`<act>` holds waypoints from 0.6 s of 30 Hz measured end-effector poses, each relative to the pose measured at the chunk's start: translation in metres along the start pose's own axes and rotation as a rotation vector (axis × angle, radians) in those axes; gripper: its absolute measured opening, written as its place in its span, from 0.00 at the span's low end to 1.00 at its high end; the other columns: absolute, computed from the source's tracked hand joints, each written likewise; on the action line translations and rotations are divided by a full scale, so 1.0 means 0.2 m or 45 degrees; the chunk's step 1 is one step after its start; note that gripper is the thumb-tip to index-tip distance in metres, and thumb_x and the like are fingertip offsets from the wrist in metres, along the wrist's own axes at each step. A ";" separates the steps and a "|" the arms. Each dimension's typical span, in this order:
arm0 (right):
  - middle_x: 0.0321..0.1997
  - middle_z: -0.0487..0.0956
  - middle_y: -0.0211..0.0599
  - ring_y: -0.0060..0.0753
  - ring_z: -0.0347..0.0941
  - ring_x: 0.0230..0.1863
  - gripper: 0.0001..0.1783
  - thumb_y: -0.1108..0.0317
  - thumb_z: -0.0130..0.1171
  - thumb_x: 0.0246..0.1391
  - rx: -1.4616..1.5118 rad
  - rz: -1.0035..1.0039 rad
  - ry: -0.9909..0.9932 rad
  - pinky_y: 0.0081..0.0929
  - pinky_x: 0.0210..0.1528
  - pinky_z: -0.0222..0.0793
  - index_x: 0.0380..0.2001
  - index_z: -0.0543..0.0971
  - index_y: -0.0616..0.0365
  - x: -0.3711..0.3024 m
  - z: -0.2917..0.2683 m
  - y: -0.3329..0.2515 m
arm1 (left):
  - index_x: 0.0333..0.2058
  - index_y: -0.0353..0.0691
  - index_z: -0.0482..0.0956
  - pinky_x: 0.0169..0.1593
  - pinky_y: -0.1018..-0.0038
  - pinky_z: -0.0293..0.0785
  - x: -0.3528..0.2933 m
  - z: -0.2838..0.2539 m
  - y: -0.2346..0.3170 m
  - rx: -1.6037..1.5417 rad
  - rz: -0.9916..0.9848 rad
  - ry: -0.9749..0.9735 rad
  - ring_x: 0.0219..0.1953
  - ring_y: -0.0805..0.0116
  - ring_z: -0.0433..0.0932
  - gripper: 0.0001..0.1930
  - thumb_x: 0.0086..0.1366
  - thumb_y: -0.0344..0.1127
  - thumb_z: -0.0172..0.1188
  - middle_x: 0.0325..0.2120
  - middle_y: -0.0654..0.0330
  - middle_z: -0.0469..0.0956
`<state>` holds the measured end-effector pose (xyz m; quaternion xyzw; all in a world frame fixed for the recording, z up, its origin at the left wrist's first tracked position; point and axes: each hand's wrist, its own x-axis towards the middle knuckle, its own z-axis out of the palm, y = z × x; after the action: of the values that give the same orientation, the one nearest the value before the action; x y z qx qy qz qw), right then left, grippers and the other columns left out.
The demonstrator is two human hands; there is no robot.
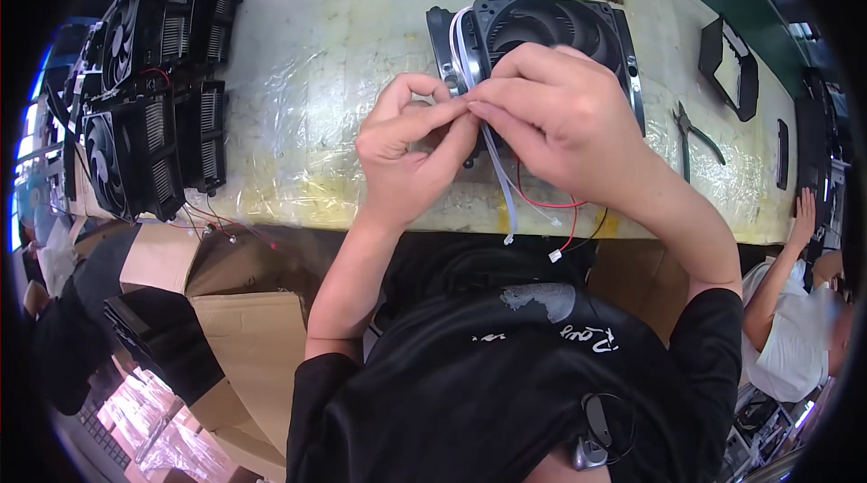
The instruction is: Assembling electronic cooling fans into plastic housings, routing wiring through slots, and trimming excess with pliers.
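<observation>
A black cooling fan [533, 24] in a square frame, mounted on a dark base, lies on the table in front of me. Pale flat cables [498, 178] loop down its left side and hang past the table's near edge, ending in small white connectors. At the fan's left edge my left hand [408, 151] and my right hand [571, 117] meet, their thumbs and forefingers pinched on the cables. Whether something small is also between the fingertips is hidden. Below my right hand, a red wire [574, 228] and a black one dangle, with a white plug.
Several similar fan units with metal fins [163, 32] stand at the table's left end. Cutting pliers [691, 135] and a black plastic frame [730, 68] lie to the right. An open cardboard box [248, 339] sits below the table's edge. Another person's hand [804, 217] shows at far right.
</observation>
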<state>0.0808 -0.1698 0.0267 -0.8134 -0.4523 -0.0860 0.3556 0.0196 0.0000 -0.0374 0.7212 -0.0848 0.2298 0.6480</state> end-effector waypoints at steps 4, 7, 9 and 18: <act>0.27 0.78 0.36 0.35 0.74 0.27 0.06 0.80 0.64 0.42 0.127 -0.082 0.068 0.26 0.30 0.68 0.28 0.82 0.62 -0.01 0.03 -0.01 | 0.36 0.34 0.86 0.29 0.85 0.69 0.02 -0.01 -0.04 -0.086 -0.044 -0.028 0.28 0.81 0.74 0.12 0.51 0.17 0.65 0.32 0.61 0.75; 0.28 0.78 0.39 0.33 0.75 0.28 0.04 0.81 0.64 0.45 0.458 0.056 0.118 0.25 0.33 0.69 0.28 0.82 0.63 -0.03 0.02 -0.01 | 0.36 0.34 0.86 0.31 0.84 0.69 0.04 -0.01 -0.05 -0.064 -0.075 -0.045 0.29 0.80 0.74 0.12 0.51 0.17 0.65 0.32 0.61 0.75; 0.28 0.78 0.39 0.32 0.75 0.29 0.05 0.80 0.64 0.45 0.506 0.101 0.098 0.24 0.33 0.69 0.28 0.82 0.64 -0.02 0.01 0.02 | 0.36 0.34 0.86 0.32 0.84 0.69 0.04 -0.01 -0.06 -0.052 -0.074 -0.043 0.30 0.80 0.74 0.12 0.51 0.17 0.65 0.32 0.61 0.75; 0.52 0.75 0.44 0.42 0.71 0.53 0.28 0.67 0.66 0.49 -0.615 0.678 0.390 0.34 0.58 0.63 0.54 0.74 0.60 -0.67 -0.41 0.27 | 0.36 0.32 0.84 0.30 0.85 0.66 0.06 0.00 0.01 0.097 -0.077 -0.068 0.26 0.81 0.70 0.08 0.56 0.18 0.65 0.30 0.62 0.73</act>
<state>0.0602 -0.3319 -0.0028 -0.9403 -0.1338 -0.2151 0.2273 0.0293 0.0024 -0.0298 0.7533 -0.0712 0.1938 0.6244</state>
